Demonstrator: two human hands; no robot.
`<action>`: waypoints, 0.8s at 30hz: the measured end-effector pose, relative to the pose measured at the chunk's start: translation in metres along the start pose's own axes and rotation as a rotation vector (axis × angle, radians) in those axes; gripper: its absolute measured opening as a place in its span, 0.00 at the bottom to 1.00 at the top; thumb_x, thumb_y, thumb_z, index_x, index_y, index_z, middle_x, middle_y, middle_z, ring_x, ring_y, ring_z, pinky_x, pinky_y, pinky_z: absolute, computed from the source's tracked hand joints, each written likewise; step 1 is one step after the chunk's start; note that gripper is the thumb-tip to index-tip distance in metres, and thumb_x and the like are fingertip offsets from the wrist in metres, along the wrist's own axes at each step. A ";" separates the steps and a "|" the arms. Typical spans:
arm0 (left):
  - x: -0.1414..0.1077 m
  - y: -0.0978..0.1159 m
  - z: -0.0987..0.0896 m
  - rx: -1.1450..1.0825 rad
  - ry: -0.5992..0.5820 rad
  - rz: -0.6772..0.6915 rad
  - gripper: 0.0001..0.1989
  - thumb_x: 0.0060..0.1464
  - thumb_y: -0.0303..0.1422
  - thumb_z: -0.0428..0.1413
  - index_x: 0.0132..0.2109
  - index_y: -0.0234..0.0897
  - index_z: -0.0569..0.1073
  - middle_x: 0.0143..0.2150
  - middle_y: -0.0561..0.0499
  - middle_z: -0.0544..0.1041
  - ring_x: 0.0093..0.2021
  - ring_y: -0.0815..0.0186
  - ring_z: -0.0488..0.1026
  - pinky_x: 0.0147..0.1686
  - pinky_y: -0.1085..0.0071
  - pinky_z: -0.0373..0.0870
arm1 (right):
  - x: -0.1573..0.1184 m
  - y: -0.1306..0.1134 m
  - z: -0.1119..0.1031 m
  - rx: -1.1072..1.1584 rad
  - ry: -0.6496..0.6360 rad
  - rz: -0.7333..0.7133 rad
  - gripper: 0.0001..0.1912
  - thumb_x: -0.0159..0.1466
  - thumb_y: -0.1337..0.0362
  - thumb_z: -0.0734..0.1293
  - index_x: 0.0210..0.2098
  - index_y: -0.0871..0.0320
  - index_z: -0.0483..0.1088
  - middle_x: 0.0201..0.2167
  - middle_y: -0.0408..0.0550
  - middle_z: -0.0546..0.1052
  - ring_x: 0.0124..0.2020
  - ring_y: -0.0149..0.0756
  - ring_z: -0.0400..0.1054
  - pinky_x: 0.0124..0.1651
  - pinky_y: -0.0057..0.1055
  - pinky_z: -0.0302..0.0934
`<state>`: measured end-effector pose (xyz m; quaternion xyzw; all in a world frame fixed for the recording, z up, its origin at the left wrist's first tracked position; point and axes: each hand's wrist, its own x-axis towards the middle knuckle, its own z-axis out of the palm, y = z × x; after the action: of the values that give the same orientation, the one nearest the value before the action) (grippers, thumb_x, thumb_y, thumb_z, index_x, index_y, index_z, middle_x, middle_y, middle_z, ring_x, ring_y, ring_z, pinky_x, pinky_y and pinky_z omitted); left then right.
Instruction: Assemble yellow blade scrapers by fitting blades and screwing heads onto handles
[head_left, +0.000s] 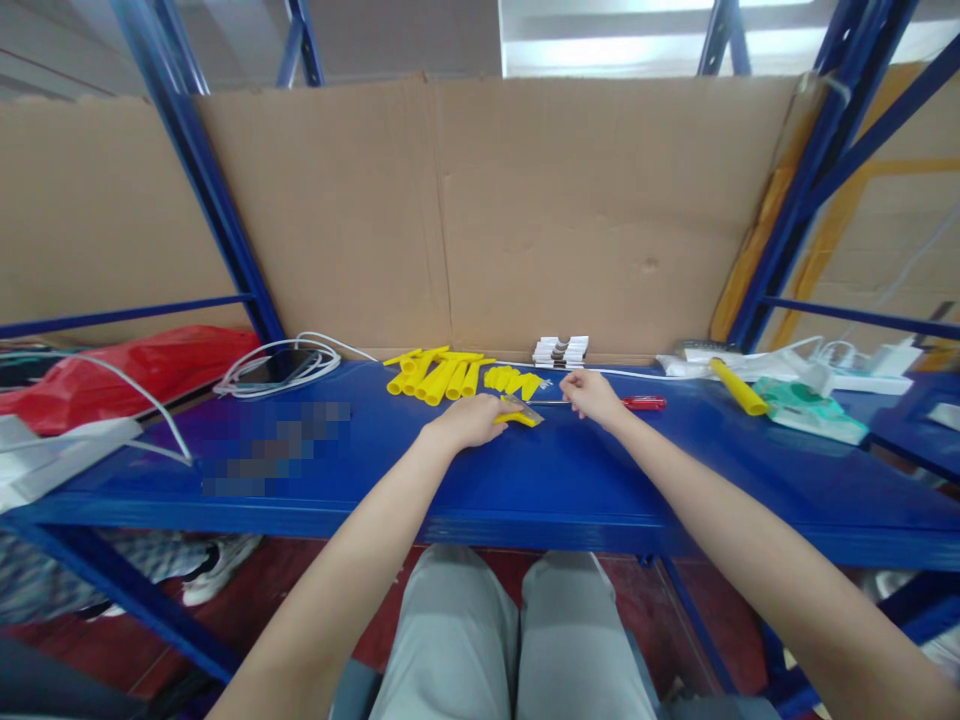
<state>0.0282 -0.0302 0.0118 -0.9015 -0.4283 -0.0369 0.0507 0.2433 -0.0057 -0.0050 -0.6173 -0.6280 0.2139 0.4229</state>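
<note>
On the blue table (360,460), my left hand (474,420) is closed on a yellow piece (525,419) with something clear and flat at its end. My right hand (589,394) is held just right of it, fingers pinched together; what they hold, if anything, is too small to make out. A screwdriver with a red handle (645,403) lies behind and beside my right hand, its shaft pointing left. Several yellow tubes (435,378) lie in a heap behind my left hand. Smaller yellow pieces (511,380) lie between the tubes and my right hand.
A stack of white items (560,352) stands against the cardboard panel (570,220). White cable coils (281,368) and a red bag (150,370) are at the left. Another yellow tube (739,387), a green-and-white packet (810,410) and a power strip (874,383) are at the right.
</note>
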 end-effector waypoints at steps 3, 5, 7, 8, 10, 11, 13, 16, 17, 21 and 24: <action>-0.001 -0.007 0.000 -0.011 -0.019 -0.096 0.22 0.61 0.33 0.48 0.62 0.49 0.67 0.60 0.51 0.72 0.57 0.57 0.70 0.55 0.63 0.65 | 0.005 0.005 -0.004 -0.203 0.059 -0.139 0.08 0.57 0.74 0.62 0.23 0.59 0.67 0.22 0.45 0.74 0.22 0.29 0.65 0.28 0.25 0.59; -0.001 -0.008 0.000 -0.010 -0.029 -0.115 0.22 0.61 0.32 0.48 0.62 0.48 0.67 0.60 0.50 0.71 0.57 0.57 0.70 0.55 0.63 0.65 | 0.006 0.008 -0.004 -0.275 0.059 -0.214 0.08 0.58 0.74 0.62 0.25 0.60 0.69 0.26 0.48 0.76 0.27 0.32 0.68 0.32 0.25 0.60; -0.001 -0.007 0.001 -0.010 -0.039 -0.110 0.23 0.61 0.32 0.47 0.62 0.48 0.67 0.60 0.50 0.71 0.57 0.57 0.70 0.55 0.63 0.65 | 0.007 0.009 -0.003 -0.321 0.030 -0.274 0.07 0.59 0.73 0.62 0.28 0.61 0.71 0.30 0.50 0.78 0.31 0.33 0.70 0.35 0.25 0.61; -0.001 -0.007 0.001 -0.010 -0.044 -0.106 0.23 0.61 0.32 0.47 0.62 0.49 0.67 0.60 0.50 0.71 0.57 0.57 0.70 0.55 0.63 0.65 | 0.008 0.008 -0.001 -0.349 0.011 -0.299 0.07 0.59 0.72 0.62 0.30 0.61 0.72 0.31 0.50 0.79 0.32 0.34 0.71 0.36 0.26 0.61; 0.000 -0.006 0.002 -0.009 -0.052 -0.102 0.23 0.61 0.32 0.46 0.62 0.49 0.66 0.60 0.49 0.71 0.56 0.56 0.70 0.54 0.62 0.65 | 0.013 0.007 0.001 -0.427 -0.025 -0.337 0.09 0.61 0.71 0.61 0.33 0.61 0.74 0.33 0.51 0.80 0.34 0.35 0.72 0.37 0.26 0.62; 0.000 -0.006 0.003 -0.009 -0.055 -0.102 0.23 0.61 0.32 0.46 0.62 0.49 0.66 0.60 0.49 0.71 0.57 0.56 0.70 0.54 0.62 0.65 | 0.016 0.005 0.002 -0.474 -0.051 -0.350 0.10 0.62 0.70 0.61 0.35 0.60 0.74 0.34 0.51 0.80 0.34 0.35 0.72 0.38 0.26 0.62; 0.000 -0.005 0.003 -0.012 -0.058 -0.104 0.23 0.62 0.32 0.45 0.62 0.49 0.67 0.60 0.49 0.70 0.58 0.57 0.69 0.55 0.63 0.64 | 0.025 0.001 0.003 -0.575 -0.112 -0.375 0.12 0.63 0.70 0.60 0.37 0.61 0.75 0.36 0.52 0.80 0.36 0.36 0.73 0.39 0.27 0.62; 0.001 -0.005 0.004 -0.013 -0.062 -0.108 0.23 0.62 0.32 0.45 0.62 0.50 0.67 0.60 0.49 0.70 0.57 0.57 0.69 0.55 0.64 0.65 | 0.040 -0.006 0.007 -0.764 -0.194 -0.456 0.13 0.63 0.71 0.61 0.42 0.60 0.76 0.43 0.54 0.80 0.43 0.39 0.74 0.43 0.27 0.63; 0.001 -0.005 0.004 -0.010 -0.065 -0.109 0.23 0.62 0.32 0.45 0.62 0.50 0.67 0.60 0.49 0.70 0.56 0.57 0.70 0.54 0.64 0.65 | 0.044 -0.009 0.008 -0.835 -0.215 -0.499 0.14 0.63 0.71 0.62 0.44 0.60 0.76 0.46 0.55 0.79 0.45 0.41 0.73 0.45 0.28 0.63; 0.000 -0.005 0.005 0.016 -0.080 -0.120 0.22 0.62 0.33 0.44 0.61 0.52 0.67 0.56 0.47 0.72 0.52 0.56 0.73 0.50 0.63 0.68 | 0.051 -0.022 0.018 -1.066 -0.313 -0.676 0.17 0.62 0.72 0.63 0.48 0.61 0.75 0.49 0.57 0.77 0.49 0.43 0.72 0.47 0.30 0.63; 0.000 -0.004 0.005 0.025 -0.087 -0.130 0.22 0.63 0.33 0.44 0.62 0.53 0.66 0.55 0.46 0.72 0.51 0.55 0.73 0.49 0.63 0.68 | 0.053 -0.030 0.029 -1.241 -0.369 -0.758 0.14 0.62 0.74 0.62 0.43 0.62 0.77 0.44 0.59 0.79 0.45 0.44 0.74 0.44 0.31 0.64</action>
<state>0.0252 -0.0267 0.0072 -0.8718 -0.4882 0.0044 0.0408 0.2090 0.0476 0.0172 -0.4377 -0.8637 -0.2397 -0.0705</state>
